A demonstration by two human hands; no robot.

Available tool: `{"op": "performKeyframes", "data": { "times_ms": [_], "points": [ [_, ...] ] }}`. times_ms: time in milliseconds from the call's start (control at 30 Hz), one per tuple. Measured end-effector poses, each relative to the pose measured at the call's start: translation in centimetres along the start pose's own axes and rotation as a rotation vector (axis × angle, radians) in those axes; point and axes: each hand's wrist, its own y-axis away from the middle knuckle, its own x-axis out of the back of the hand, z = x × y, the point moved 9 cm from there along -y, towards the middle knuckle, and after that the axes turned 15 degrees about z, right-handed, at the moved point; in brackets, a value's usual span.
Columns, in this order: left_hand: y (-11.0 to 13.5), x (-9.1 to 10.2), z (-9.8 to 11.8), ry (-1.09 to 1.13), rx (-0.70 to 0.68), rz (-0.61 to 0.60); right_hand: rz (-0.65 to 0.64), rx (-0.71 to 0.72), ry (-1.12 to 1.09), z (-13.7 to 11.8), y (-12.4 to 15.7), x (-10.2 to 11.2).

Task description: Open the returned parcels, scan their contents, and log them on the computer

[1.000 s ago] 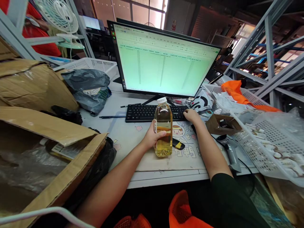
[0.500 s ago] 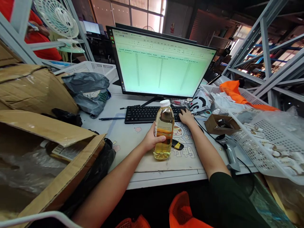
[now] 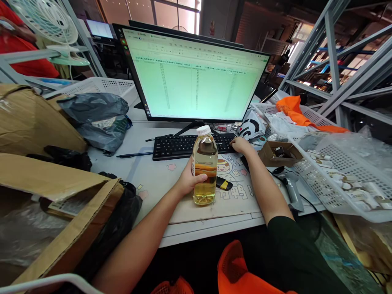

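Observation:
My left hand (image 3: 187,182) is wrapped round a clear bottle of yellow liquid (image 3: 204,165) with a white cap, standing upright on the printed desk mat (image 3: 171,179). My right hand (image 3: 240,144) rests with bent fingers on the right end of the black keyboard (image 3: 183,145). Behind the keyboard stands a monitor (image 3: 190,75) showing a pale green spreadsheet. A small black and yellow object (image 3: 224,184) lies on the mat just right of the bottle.
Open cardboard boxes (image 3: 45,188) crowd the left. A grey plastic bag (image 3: 94,118) and a pen (image 3: 134,154) lie left of the keyboard. White mesh baskets (image 3: 343,179), a small brown box (image 3: 280,153) and a handheld scanner (image 3: 289,183) fill the right. A white fan (image 3: 45,24) stands far left.
My right hand slid left along the keyboard's right end. The bottle stays gripped and upright in my left hand. The view shifted slightly right.

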Motion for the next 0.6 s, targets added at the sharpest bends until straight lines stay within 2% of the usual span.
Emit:
{"op": "performKeyframes", "data": {
  "times_ms": [167,300,433,600],
  "points": [
    [0.0,0.0,-0.2,0.011,-0.007,-0.005,0.087,0.012,0.039,-1.0,0.4,0.1],
    [-0.1,0.0,-0.2,0.026,-0.002,-0.009,0.074,-0.013,0.079,-1.0,0.7,-0.3],
    [-0.1,0.0,0.2,0.011,-0.005,0.005,0.088,-0.015,0.096,-1.7,1.2,0.5],
    [-0.1,-0.3,0.7,-0.006,-0.023,0.001,0.065,-0.050,0.147,-2.9,4.5,0.5]
  ]
}}
